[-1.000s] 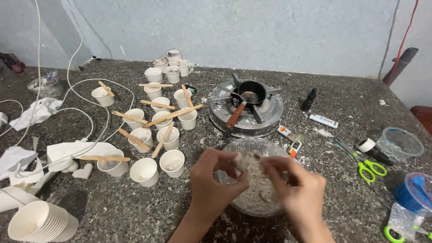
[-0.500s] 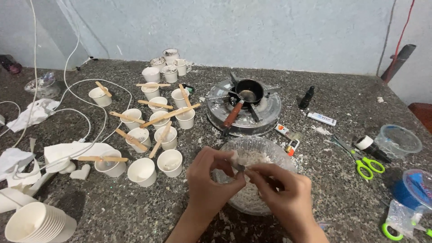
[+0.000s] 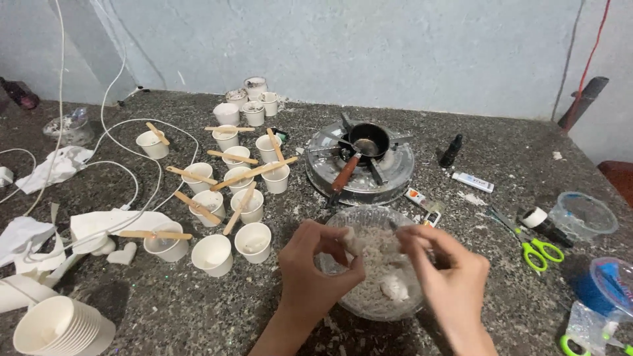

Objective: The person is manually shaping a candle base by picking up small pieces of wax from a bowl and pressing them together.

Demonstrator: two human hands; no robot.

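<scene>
Both hands over glass bowl (image 3: 369, 310) of white flakes, near bench (image 3: 198, 316) edge. Left hand (image 3: 316, 264) pinched a white lump (image 3: 348, 240); right hand (image 3: 448, 270) pinched something small, possibly a blade. One chunk (image 3: 394, 287) lay unbroken. Cups (image 3: 252, 241) waited alongside, mostly stick-topped.

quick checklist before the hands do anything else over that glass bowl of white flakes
1. Left hand grips a white chunk over the bowl: ok.
2. Right hand pinched; what it holds: cannot tell.
3. Glass bowl flat on the counter, flakes inside: ok.
4. Small pan on the stove, clear of both hands: ok.
5. Stove lit or off: cannot tell.
6. Paper cups upright left of the bowl: ok.
</scene>
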